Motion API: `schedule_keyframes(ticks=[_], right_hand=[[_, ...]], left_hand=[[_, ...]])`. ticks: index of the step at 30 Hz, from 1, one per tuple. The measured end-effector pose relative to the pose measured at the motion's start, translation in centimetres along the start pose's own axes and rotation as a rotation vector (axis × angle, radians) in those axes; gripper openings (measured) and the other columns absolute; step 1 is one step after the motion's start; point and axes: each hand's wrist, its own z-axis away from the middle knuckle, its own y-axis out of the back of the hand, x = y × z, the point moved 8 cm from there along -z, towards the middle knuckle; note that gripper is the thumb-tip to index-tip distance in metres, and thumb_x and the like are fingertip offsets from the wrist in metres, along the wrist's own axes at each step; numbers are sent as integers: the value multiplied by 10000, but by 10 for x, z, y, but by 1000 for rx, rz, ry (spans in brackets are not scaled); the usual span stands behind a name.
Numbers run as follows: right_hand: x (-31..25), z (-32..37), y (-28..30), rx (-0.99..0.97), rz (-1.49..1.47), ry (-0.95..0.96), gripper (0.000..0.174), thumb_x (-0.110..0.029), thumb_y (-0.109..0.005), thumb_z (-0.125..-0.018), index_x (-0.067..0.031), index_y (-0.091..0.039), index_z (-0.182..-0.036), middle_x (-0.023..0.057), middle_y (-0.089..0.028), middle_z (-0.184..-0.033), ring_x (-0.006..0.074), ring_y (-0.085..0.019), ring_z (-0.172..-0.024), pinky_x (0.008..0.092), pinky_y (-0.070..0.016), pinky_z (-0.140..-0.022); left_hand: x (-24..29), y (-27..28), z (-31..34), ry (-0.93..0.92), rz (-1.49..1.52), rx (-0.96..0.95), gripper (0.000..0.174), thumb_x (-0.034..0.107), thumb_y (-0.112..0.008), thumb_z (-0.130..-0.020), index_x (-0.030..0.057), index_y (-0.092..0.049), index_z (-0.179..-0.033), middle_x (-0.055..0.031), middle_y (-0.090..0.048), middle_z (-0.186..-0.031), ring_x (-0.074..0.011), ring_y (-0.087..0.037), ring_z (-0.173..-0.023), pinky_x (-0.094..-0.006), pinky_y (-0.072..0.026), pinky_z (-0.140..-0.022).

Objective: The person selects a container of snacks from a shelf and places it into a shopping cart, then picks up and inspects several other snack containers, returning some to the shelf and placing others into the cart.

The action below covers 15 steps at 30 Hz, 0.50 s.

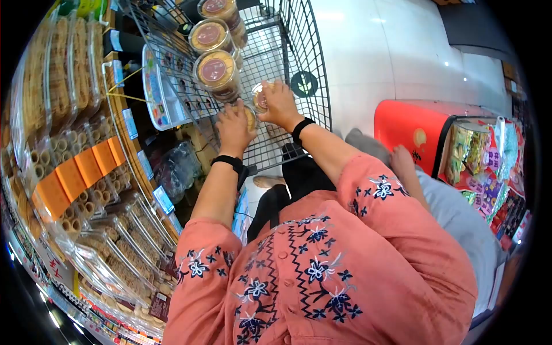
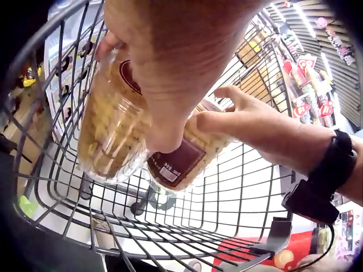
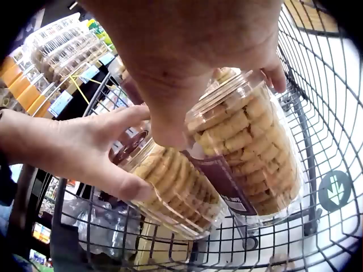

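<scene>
Inside the wire shopping cart (image 1: 319, 52), my left hand (image 1: 234, 127) grips a clear plastic jar of cookies (image 3: 178, 190) round its lid. My right hand (image 1: 280, 106) holds a second cookie jar (image 3: 255, 153) by its top, thumb on one side and fingers on the other. Both jars stand side by side, slightly tilted in the wrist views, with rows of round golden cookies and a dark red label (image 2: 180, 163) showing. My palms hide much of the two lids. Just ahead are more cookie jars (image 1: 216, 70) with round reddish lid labels, stacked along the cart's left side.
Shelves of packaged wafers and rolled biscuits (image 1: 69, 155) line the left, close to the cart. A white bin (image 1: 161, 92) hangs beside the basket. On the right stands a red display box (image 1: 408, 129) of bagged snacks, with another person's arm (image 1: 409, 172) near it.
</scene>
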Motion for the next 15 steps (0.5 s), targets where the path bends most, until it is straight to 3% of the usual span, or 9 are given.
schedule_keyframes(ticks=[6, 15], right_hand=[[7, 5, -8, 3, -3, 59, 1095, -338, -941, -531, -76, -434, -1465, 292, -469, -1350, 439, -522, -1135, 523, -455, -953], [11, 16, -24, -265, 184, -20, 1147, -391, -950, -586, -91, -367, -1527, 321, -434, -1464, 458, -502, -1235, 566, -420, -1022]], left_hand=[[-2, -20, -7, 1, -66, 7, 1157, 370, -916, -609, 161, -327, -1583, -236, -383, -1485, -475, -488, -1207, -563, -501, -929], [-5, -35, -6, 42, -57, -18, 1122, 325, -917, -651, 177, -314, -1585, -215, -404, -1489, -481, -463, -1269, -571, -452, -1028]])
